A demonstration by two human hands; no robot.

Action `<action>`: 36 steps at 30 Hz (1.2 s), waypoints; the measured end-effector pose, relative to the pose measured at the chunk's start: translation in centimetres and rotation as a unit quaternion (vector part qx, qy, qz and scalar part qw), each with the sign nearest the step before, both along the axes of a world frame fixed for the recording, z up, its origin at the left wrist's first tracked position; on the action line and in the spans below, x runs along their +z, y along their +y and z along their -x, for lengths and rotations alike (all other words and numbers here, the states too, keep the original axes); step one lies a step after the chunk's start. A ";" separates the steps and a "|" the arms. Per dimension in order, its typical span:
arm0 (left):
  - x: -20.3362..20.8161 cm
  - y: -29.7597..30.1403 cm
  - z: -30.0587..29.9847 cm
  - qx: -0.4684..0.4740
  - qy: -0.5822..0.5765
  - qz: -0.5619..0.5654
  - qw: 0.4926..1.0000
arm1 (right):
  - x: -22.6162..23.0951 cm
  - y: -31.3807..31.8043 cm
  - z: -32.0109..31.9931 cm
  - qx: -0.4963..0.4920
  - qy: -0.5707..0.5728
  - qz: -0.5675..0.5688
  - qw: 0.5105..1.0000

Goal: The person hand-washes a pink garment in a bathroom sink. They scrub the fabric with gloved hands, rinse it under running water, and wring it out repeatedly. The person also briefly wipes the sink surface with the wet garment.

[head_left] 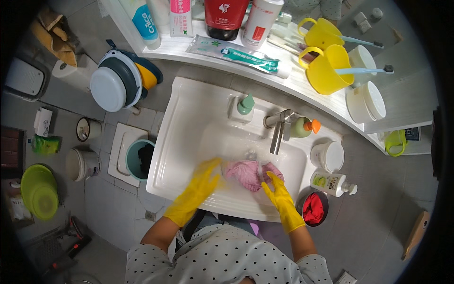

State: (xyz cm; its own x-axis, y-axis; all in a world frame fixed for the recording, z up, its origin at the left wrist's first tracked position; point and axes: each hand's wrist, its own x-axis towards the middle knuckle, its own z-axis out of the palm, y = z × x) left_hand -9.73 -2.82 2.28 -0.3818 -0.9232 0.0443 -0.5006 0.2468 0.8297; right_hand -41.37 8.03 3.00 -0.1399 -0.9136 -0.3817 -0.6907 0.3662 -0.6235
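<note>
A wet, crumpled pink cloth [243, 174] lies in the basin of the white sink [182, 137], below the chrome faucet [279, 128]. Both hands wear yellow rubber gloves. My right hand [278, 191] is at the cloth's right end, thumb and fingers closed on its edge. To the left of the cloth, my left hand [201, 182] is over the basin near its front rim, apart from the cloth. Motion smears its fingers, so their pose does not show.
Behind the faucet stand a green-pump soap bottle [242, 109] and an orange-topped bottle [305, 127]. A white jar [327, 156], a lying pump bottle [331, 183] and a bowl of red cloth [313, 208] line the right rim. Above runs a white shelf [293, 80] with toiletries.
</note>
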 end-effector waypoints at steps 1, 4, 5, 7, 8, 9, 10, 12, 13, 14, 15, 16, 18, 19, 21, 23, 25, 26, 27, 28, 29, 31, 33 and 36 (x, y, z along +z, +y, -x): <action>0.8 -0.9 -1.6 0.017 -0.028 0.018 0.999 | -0.4 -0.4 -0.3 -0.004 -0.010 0.008 1.000; 1.5 -2.4 -5.7 0.060 -0.107 0.048 0.991 | -1.9 -3.7 -1.3 0.129 0.115 -0.023 0.985; 1.4 -2.6 -6.6 0.071 -0.125 0.049 0.988 | -2.2 -5.0 -2.2 0.166 0.178 -0.041 0.969; 0.5 -2.4 -7.3 0.077 -0.145 0.049 0.985 | -3.2 -7.3 -5.9 0.189 0.183 -0.036 0.964; -0.2 -2.1 -7.2 0.078 -0.152 0.050 0.984 | -4.8 -7.7 -7.2 0.222 0.197 -0.026 0.955; -1.0 -1.8 -7.1 0.073 -0.161 0.058 0.983 | -6.5 -8.0 -8.6 0.251 0.209 -0.016 0.945; -1.1 -1.6 -6.6 0.063 -0.158 0.065 0.983 | -9.8 -7.0 -9.5 0.294 0.234 0.000 0.927; -1.0 -1.7 -6.1 0.048 -0.155 0.086 0.983 | -10.9 -9.3 -9.9 0.335 0.264 -0.065 0.902; -0.8 -2.0 -6.4 0.048 -0.159 0.085 0.982 | -11.6 -10.0 -9.6 0.320 0.276 -0.051 0.905; -0.7 -2.1 -6.2 0.046 -0.161 0.083 0.982 | -12.4 -10.3 -8.7 0.305 0.288 -0.040 0.907; -0.7 -1.9 -6.0 0.043 -0.160 0.078 0.983 | -13.2 -9.9 -7.9 0.289 0.302 -0.032 0.908; -0.9 -1.9 -5.6 0.049 -0.158 0.094 0.982 | -14.0 -9.5 -7.1 0.272 0.316 -0.025 0.909; -1.3 -2.3 -5.3 0.064 -0.154 0.123 0.978 | -14.3 -9.2 -6.7 0.241 0.345 -0.010 0.907; -1.9 -2.3 -4.9 0.030 -0.128 0.114 0.985 | -14.2 -9.1 -5.6 0.219 0.337 -0.014 0.915; -3.8 -1.7 -3.7 -0.024 -0.075 0.094 0.993 | -11.9 -10.1 -4.3 0.207 0.290 -0.014 0.934; -5.2 -0.6 -2.1 -0.012 -0.025 0.036 0.999 | -9.9 -10.8 -5.2 0.247 0.265 0.039 0.931; -6.5 0.2 0.0 -0.017 0.025 -0.017 0.999 | -10.0 -10.3 -7.5 0.305 0.262 0.108 0.909; -7.1 0.5 0.9 -0.022 0.050 -0.045 0.998 | -10.6 -9.8 -8.6 0.325 0.272 0.130 0.896; -7.1 0.6 1.4 -0.025 0.072 -0.072 0.994 | -11.4 -9.6 -9.6 0.336 0.279 0.140 0.889; -7.1 0.7 1.7 -0.013 0.074 -0.101 0.992 | -12.0 -9.9 -9.3 0.319 0.274 0.126 0.899; -6.2 0.5 1.6 0.005 0.076 -0.127 0.989 | -12.3 -10.4 -9.1 0.304 0.267 0.114 0.907; -6.8 0.4 2.4 0.057 0.137 -0.199 0.969 | -12.9 -12.0 -8.0 0.188 0.193 0.001 0.963; -11.7 1.8 4.3 0.119 0.251 -0.292 0.915 | -14.5 -12.2 -6.7 0.036 -0.018 -0.034 0.999; -16.4 2.7 5.1 0.199 0.384 -0.421 0.797 | -12.1 -12.3 -7.0 -0.119 -0.329 -0.132 0.928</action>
